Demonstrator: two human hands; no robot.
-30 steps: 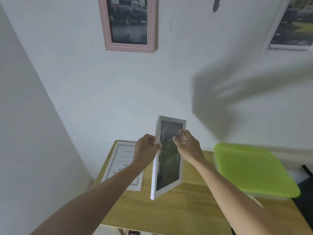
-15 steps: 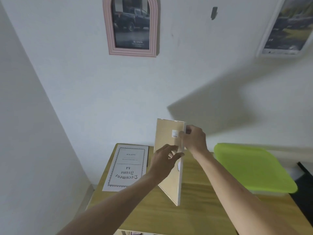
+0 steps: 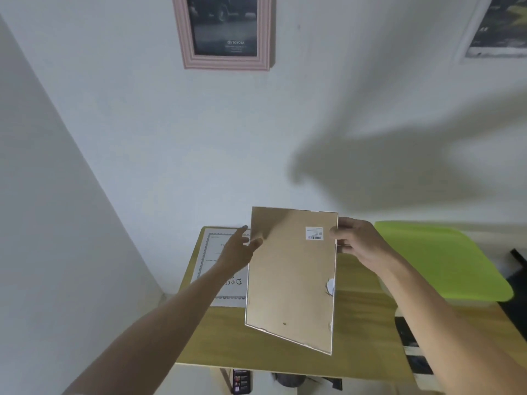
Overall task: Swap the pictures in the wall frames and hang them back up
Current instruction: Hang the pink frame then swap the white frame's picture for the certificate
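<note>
Right hand (image 3: 356, 240) pinching the top right edge of the white frame (image 3: 291, 277), thumb on the brown backing beside the barcode label (image 3: 314, 233). Left hand (image 3: 239, 249) w/ straight fingers touching the top left edge, not curled round it. Frame held in air between both hands, back facing up, tilted, above the surface (image 3: 285, 352).

Prob. light, stiff, thin; glass or acrylic front likely, so fragile and slippery on the face. Best held by 2 opposite side edges, not the backing centre.

Under left hand: document sheet (image 3: 219, 266) flat on surface. Right of right hand: green lid (image 3: 436, 258), close. Above the hands: pink frame (image 3: 225, 32) on wall, another picture (image 3: 499, 27) up right. Surface edge near the body; open room mostly in the middle strip below the frame.
</note>
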